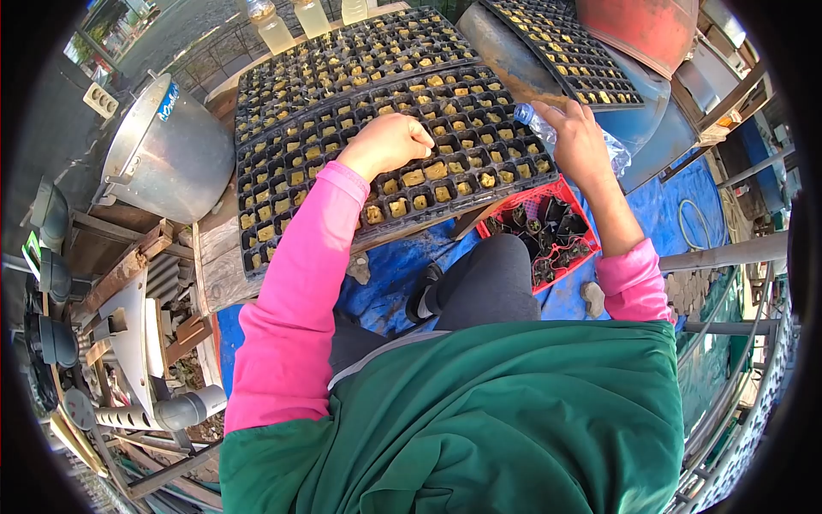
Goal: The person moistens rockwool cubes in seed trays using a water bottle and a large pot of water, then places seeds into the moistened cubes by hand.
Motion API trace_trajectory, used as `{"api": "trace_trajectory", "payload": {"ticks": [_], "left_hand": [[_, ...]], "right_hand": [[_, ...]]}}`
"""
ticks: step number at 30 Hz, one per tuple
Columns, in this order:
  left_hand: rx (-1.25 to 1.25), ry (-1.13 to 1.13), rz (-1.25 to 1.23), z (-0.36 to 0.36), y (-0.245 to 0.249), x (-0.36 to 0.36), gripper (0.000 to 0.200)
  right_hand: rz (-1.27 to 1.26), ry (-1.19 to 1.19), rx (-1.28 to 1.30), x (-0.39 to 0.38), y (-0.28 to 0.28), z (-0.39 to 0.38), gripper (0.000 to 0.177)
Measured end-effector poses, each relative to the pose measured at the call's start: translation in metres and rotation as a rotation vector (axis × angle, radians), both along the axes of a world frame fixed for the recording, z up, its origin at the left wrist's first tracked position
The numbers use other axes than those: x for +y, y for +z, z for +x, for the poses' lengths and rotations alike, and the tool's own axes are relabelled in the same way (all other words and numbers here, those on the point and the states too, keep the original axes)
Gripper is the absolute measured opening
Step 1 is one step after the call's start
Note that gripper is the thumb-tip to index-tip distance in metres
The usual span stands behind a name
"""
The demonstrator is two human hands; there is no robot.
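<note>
A black seedling tray [282,184] lies on the wooden table in front of me, its cells filled with yellowish-brown plugs. My left hand [390,144] is over the middle of this tray, thumb and fingers closed at the cells. Whether anything sits between those fingertips is hidden. At the tray's right end, my right hand [582,141] grips a clear plastic bottle [617,154] lying on its side, its blue cap [523,113] pointing left over the tray. Behind the near tray, a second seedling tray [360,60] is filled with similar plugs.
Another tray [569,56] rests on a blue drum [505,51] at the back right, beside a red container [642,30]. A red crate [548,278] with black pots stands below the table on blue tarp [385,291]. A metal pot [175,150] stands left; several bottles [272,32] line the back.
</note>
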State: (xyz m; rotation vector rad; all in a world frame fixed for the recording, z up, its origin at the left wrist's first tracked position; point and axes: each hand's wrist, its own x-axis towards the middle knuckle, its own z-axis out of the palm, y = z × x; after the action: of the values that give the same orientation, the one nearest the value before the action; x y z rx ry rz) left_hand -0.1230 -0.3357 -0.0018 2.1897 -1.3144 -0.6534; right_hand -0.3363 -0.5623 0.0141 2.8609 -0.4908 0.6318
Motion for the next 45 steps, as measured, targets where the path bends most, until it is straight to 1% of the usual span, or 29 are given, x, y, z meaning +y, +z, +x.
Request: {"api": "trace_trajectory", "payload": {"ticks": [5, 10, 12, 15, 19, 24, 30, 36, 39, 45], "left_hand": [[0.008, 0.051, -0.063, -0.004, -0.001, -0.003, 0.024], [-0.066, 0.006, -0.078, -0.011, 0.003, -0.016, 0.025], [-0.057, -0.002, -0.069, -0.016, 0.006, -0.023, 0.024], [0.011, -0.070, -0.151, -0.019, 0.000, -0.040, 0.025], [-0.027, -0.117, -0.109, -0.033, 0.007, -0.060, 0.026], [-0.039, -0.142, -0.115, -0.042, -0.002, -0.077, 0.025], [0.005, -0.116, -0.109, -0.043, -0.008, -0.079, 0.024], [-0.032, -0.124, -0.109, -0.043, -0.008, -0.076, 0.026], [-0.015, -0.103, -0.130, -0.042, -0.012, -0.077, 0.023], [-0.024, -0.096, -0.123, -0.045, -0.008, -0.075, 0.024]], "right_hand": [[0.056, 0.017, -0.052, -0.003, -0.003, -0.008, 0.067], [0.094, -0.007, -0.046, -0.001, -0.003, -0.021, 0.065], [0.080, 0.009, -0.048, -0.003, -0.005, -0.027, 0.064], [0.055, -0.002, -0.033, -0.005, -0.005, -0.033, 0.062], [0.055, -0.019, -0.012, -0.005, -0.003, -0.038, 0.062], [0.044, -0.034, 0.015, -0.005, -0.006, -0.041, 0.059], [0.030, -0.052, 0.039, -0.006, -0.008, -0.040, 0.057], [0.027, -0.060, 0.039, -0.006, -0.013, -0.038, 0.055], [0.022, -0.061, 0.043, -0.005, -0.013, -0.037, 0.055], [0.007, -0.058, 0.051, -0.005, -0.013, -0.036, 0.055]]}}
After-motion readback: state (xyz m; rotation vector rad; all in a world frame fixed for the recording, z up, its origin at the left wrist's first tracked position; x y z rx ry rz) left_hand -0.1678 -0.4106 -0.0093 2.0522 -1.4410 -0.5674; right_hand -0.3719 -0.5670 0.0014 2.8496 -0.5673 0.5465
